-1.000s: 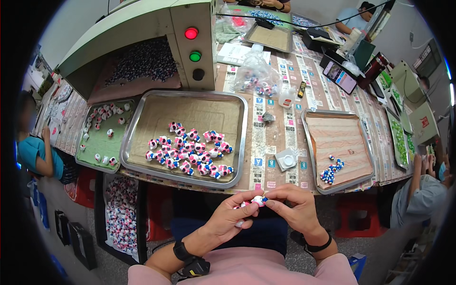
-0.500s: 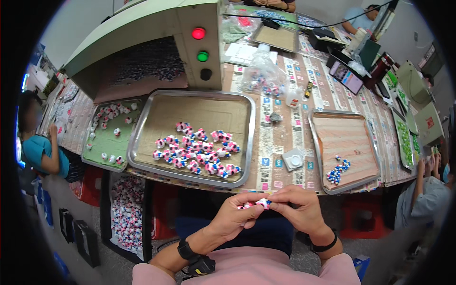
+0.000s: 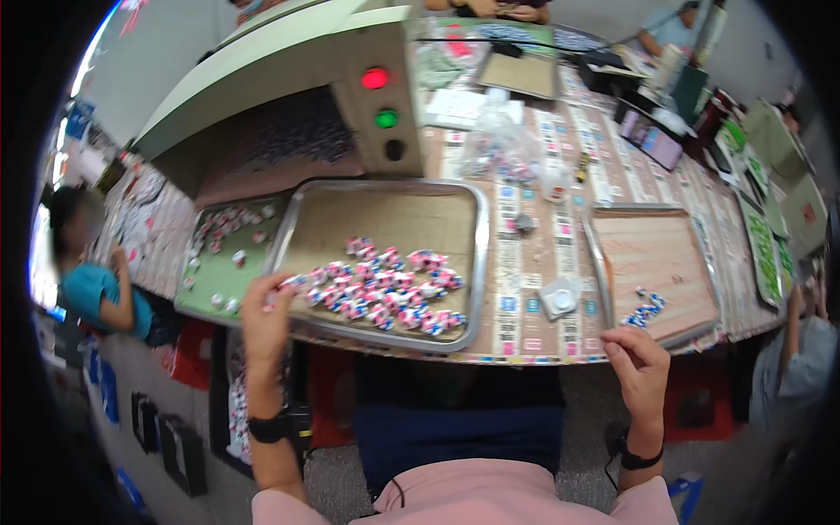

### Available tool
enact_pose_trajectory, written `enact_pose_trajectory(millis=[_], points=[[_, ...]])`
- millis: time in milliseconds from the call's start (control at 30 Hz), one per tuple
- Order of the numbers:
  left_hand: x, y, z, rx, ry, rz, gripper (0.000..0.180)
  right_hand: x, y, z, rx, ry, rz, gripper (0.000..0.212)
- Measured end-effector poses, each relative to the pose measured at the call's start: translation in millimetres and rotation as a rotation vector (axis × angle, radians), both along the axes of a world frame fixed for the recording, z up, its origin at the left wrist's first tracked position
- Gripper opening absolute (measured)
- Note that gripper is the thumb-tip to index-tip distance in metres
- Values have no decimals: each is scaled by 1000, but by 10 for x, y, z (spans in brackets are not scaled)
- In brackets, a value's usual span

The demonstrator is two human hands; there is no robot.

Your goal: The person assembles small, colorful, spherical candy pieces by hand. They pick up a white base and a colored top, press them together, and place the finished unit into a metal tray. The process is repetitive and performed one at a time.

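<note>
The bench (image 3: 547, 249) carries a metal tray (image 3: 479, 262) of clustered pink-white-blue figurines (image 3: 385, 289). Left hand (image 3: 265, 324) at tray's left rim: finger closure too blurred to tell. Right hand (image 3: 639, 360): thumb and forefinger pressed together near blue-white pieces (image 3: 643, 308). Light grip seems advisable.

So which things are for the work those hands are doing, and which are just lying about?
Seems part of the work:
pink, white and blue figures, by the left hand
their big metal tray
blue-white pieces, near the right hand
their smaller tray

Seems just lying about:
lit screen
white bottle
small grey lump
</note>
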State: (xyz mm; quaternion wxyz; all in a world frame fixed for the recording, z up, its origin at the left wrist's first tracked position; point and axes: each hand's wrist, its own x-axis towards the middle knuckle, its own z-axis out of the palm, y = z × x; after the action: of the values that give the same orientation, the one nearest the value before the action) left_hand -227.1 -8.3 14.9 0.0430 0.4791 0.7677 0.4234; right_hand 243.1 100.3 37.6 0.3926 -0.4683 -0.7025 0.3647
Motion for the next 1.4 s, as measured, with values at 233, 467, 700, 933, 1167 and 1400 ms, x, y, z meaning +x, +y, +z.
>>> enact_pose_trajectory(millis=[233, 467, 700, 933, 1167, 1400], points=[[-318, -162, -240, -167, 86, 46, 16, 566, 415, -179, 141, -93, -312, 15], [-99, -131, -49, -70, -455, 129, 10, 696, 791, -303, 278, -434, -286, 17], [859, -84, 273, -98, -1189, -252, 18, 590, 1001, -467, 330, -753, -221, 20], [1606, 15, 88, -117, -1966, -529, 32, 205, 660, -193, -11, -195, -178, 16], [1984, 102, 56, -173, -2151, -487, 35, -14, 303, -8, -339, 205, 256, 18], [2135, 77, 26, -210, -2169, -398, 35, -204, 350, -63, -532, 397, 134, 21]])
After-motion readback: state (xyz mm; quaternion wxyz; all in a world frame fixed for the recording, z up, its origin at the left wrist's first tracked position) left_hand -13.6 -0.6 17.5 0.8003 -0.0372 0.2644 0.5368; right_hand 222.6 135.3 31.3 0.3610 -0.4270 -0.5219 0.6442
